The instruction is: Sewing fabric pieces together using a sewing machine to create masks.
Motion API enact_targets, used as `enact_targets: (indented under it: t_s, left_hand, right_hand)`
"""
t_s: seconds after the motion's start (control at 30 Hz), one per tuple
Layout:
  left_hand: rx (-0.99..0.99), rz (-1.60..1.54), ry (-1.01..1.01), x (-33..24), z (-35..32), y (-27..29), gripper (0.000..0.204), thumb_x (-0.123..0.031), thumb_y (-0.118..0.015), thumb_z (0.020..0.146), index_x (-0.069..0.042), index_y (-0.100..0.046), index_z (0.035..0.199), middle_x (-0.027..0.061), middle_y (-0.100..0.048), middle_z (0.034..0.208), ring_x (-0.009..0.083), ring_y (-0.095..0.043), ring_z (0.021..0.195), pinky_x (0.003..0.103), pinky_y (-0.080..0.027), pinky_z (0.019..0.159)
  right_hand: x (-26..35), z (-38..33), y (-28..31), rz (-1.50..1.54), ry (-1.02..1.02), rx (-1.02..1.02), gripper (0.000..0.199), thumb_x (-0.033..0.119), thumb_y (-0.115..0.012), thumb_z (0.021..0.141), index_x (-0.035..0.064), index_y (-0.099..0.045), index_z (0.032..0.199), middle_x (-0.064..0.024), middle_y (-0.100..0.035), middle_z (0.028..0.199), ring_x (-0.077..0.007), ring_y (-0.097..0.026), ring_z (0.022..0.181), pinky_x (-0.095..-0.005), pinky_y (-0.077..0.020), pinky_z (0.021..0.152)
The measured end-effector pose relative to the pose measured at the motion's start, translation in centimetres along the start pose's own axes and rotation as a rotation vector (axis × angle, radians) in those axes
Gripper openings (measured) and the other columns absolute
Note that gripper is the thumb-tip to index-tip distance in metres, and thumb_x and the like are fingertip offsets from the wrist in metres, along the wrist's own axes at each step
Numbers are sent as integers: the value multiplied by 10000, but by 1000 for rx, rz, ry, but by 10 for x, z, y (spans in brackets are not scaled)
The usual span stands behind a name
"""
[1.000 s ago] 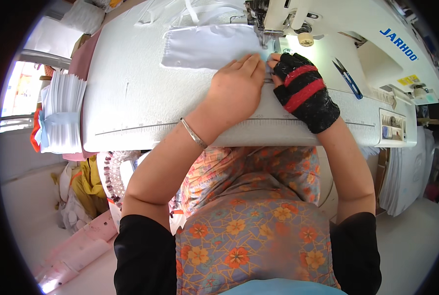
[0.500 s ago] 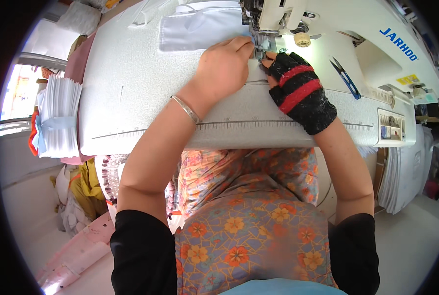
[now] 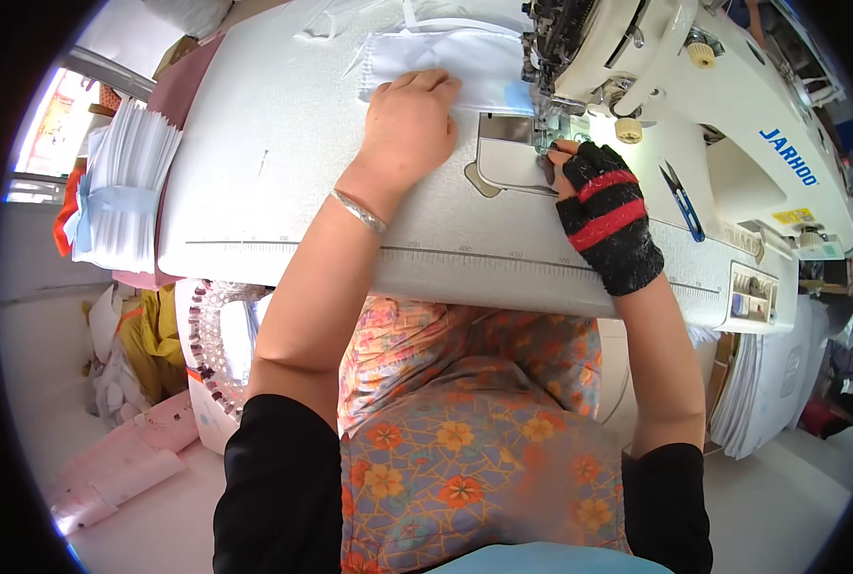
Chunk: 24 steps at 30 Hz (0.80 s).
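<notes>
A white cloth piece [image 3: 489, 69] with a pale blue corner lies on the sewing machine's bed, its right end at the presser foot [image 3: 547, 134]. A white strip runs along its far side. My left hand [image 3: 410, 124], bare with a bracelet at the wrist, is closed on the near left part of the cloth, fingers bent and together. At the near side of the presser foot is my right hand [image 3: 610, 215] in a black fingerless glove with red stripes. Its fingertips are drawn together by the metal plate [image 3: 513, 158]; whatever they hold is hidden.
Blue-handled thread snips [image 3: 683, 203] lie right of my gloved hand, beneath the machine arm [image 3: 780, 143]. A tied stack of white cloth pieces [image 3: 125, 191] stands at the left edge. A small parts tray [image 3: 754, 292] sits at the right front corner.
My left hand has drawn back from the presser foot and moved left along the cloth, uncovering the metal plate. My right hand stays beside the foot. The whole view has shifted and turned slightly.
</notes>
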<state>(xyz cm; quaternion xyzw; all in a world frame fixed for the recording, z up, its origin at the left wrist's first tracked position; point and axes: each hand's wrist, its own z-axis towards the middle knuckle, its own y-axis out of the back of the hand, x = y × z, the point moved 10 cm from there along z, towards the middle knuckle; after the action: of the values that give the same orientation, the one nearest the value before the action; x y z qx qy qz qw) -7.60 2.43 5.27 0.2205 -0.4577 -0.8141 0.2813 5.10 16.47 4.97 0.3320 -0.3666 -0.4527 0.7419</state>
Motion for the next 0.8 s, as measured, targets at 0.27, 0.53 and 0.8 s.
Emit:
enact_targets:
  t_s: [0.27, 0.53, 0.8]
  left_hand:
    - [-26, 14, -8, -2, 2, -3, 372, -52, -597, 800, -53, -692, 1160, 102, -667, 1241, 296, -629, 1133, 425, -506, 966]
    - [-74, 9, -22, -2, 0, -2, 348, -72, -582, 823, -28, -691, 1150, 119, -671, 1232, 309, -636, 1116, 419, -506, 975]
    - [-9, 42, 34, 2, 1, -9, 346, -98, -587, 843, -63, -696, 1170, 99, -657, 1271, 295, -625, 1138, 414, -506, 980]
  right_hand:
    - [-2, -1, 0, 3, -12, 8, 219, 61, -567, 905, 42, -691, 1085, -164, -684, 1125, -361, -633, 1032, -439, -502, 928]
    - [-3, 3, 1, 3, -15, -24, 166, 77, -613, 869, 52, -702, 1007, -156, -694, 1059, -359, -651, 959, -443, -522, 888]
    - [-3, 2, 1, -21, -1, -40, 159, 79, -631, 850, 59, -712, 986, -147, -696, 1049, -355, -656, 953, -436, -535, 880]
